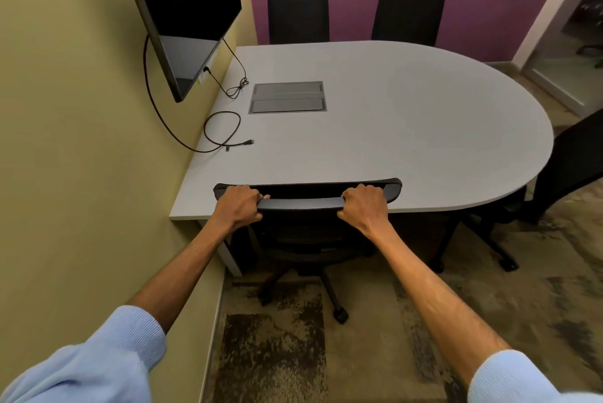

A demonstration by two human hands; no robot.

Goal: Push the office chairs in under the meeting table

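A black office chair [303,203] stands at the near edge of the grey meeting table [408,128], its backrest top reaching over the tabletop edge and its seat under the table. My left hand [239,205] grips the left end of the backrest's top rail. My right hand [365,205] grips the right end. Two more black chairs [298,14] [409,16] sit tucked in at the far side against the purple wall. Another black chair [567,161] stands at the table's rounded right end, angled away from it.
A yellow wall runs close on the left, with a mounted screen [182,11] and loose cables [225,132] lying on the table. A grey power hatch [287,97] sits in the tabletop. Patterned carpet covers the floor; a glass doorway [574,53] opens at the far right.
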